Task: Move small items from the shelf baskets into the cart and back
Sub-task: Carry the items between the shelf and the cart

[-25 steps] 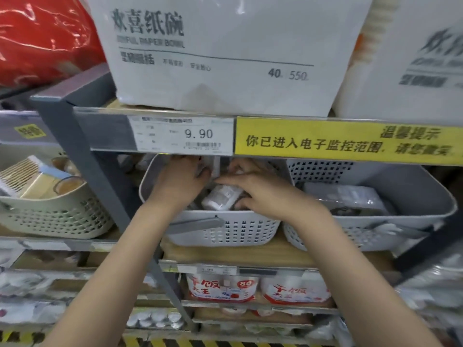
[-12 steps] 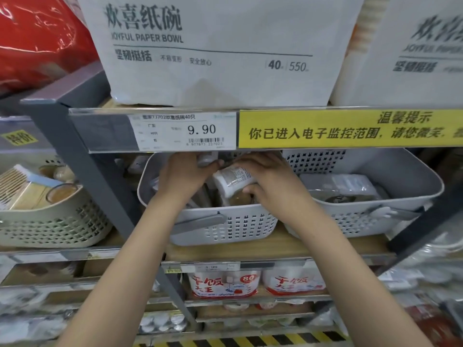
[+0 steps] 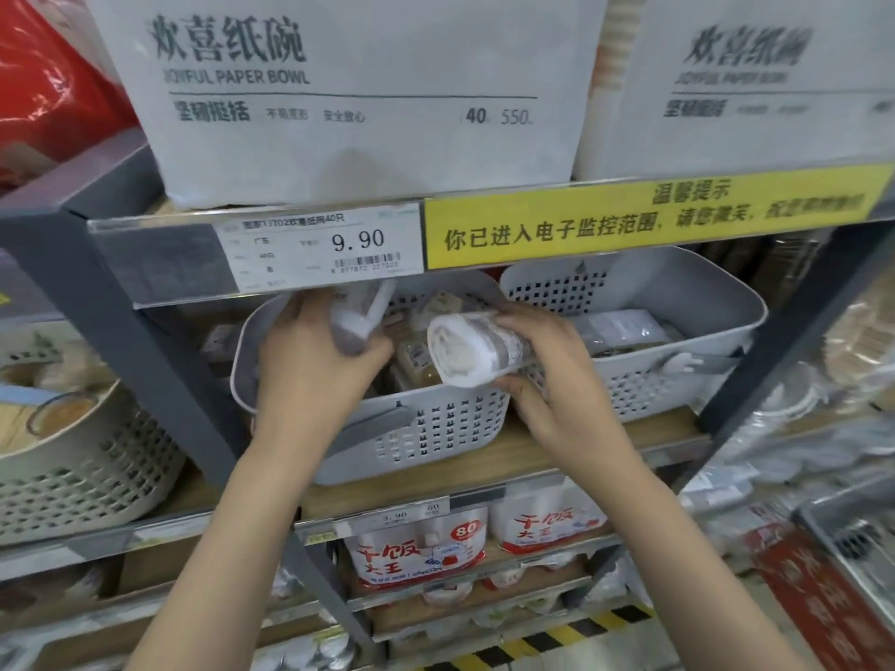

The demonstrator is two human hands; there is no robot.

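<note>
A grey perforated basket point(image 3: 426, 428) sits on the wooden shelf, holding several small packs. My right hand point(image 3: 547, 375) grips a white roll with a grey band point(image 3: 465, 351), lifted just above the basket's front rim, its end facing me. My left hand point(image 3: 315, 365) grips a second white and grey pack point(image 3: 356, 319), raised over the basket's left side, its top hidden behind the price tag rail. The cart is out of view.
A second grey basket point(image 3: 687, 380) stands to the right with flat packets. A cream basket point(image 3: 82, 472) sits at the left. The shelf rail point(image 3: 532, 230) hangs low over the baskets, under large paper bowl packs. A grey upright point(image 3: 155, 360) stands left of the basket.
Both hands have risen out of the grey basket toward me. The right hand lifted the white roll clear of the rim. The left hand now holds a second pack.
</note>
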